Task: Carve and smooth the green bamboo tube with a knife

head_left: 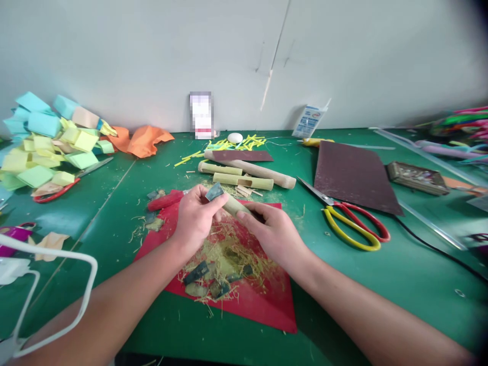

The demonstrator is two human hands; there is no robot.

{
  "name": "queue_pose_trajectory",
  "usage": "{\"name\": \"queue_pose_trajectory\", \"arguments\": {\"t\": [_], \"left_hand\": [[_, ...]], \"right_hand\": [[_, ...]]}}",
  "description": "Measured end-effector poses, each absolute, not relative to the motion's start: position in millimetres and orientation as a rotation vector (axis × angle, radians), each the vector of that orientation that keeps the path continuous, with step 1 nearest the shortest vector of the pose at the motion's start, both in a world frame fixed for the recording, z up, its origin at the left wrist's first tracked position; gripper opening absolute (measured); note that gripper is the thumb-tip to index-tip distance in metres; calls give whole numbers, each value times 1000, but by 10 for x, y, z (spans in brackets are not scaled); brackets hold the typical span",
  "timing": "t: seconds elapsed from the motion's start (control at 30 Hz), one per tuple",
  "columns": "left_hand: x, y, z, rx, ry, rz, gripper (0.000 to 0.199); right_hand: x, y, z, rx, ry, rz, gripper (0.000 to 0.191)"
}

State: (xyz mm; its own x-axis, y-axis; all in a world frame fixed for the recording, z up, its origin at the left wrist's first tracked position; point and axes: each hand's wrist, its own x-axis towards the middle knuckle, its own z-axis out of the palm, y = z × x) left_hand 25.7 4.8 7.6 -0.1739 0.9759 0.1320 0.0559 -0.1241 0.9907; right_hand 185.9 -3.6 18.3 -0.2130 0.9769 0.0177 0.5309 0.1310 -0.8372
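My left hand (200,213) is closed, pinching a small grey-green piece of sandpaper (214,191) against the end of a short bamboo tube (233,204). My right hand (272,229) is wrapped round the tube's other end, which its fingers partly hide. Below both hands lies a red sheet (263,310) strewn with fibrous shavings and pale dust (224,254). Several worn sandpaper scraps (196,273) rest among the shavings. Just beyond the hands, a bamboo piece with a cut-out notch (232,180) lies beside other bamboo lengths (263,172).
Large scissors with red and yellow handles (353,223) lie at right, by a dark brown sheet (353,175) and a small box (417,178). Folded coloured papers (46,147) are heaped at left near red-handled scissors (57,193). A white cable (91,284) loops over my left forearm. A phone (201,116) leans against the wall.
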Motion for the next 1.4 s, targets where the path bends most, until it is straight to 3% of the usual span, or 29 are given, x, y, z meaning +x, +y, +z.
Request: {"name": "queue_pose_trajectory", "arguments": {"t": [1.4], "left_hand": [[286,27,103,1329,1279,1456,25]], "right_hand": [[1846,-49,180,-1457,-1820,961,31]]}}
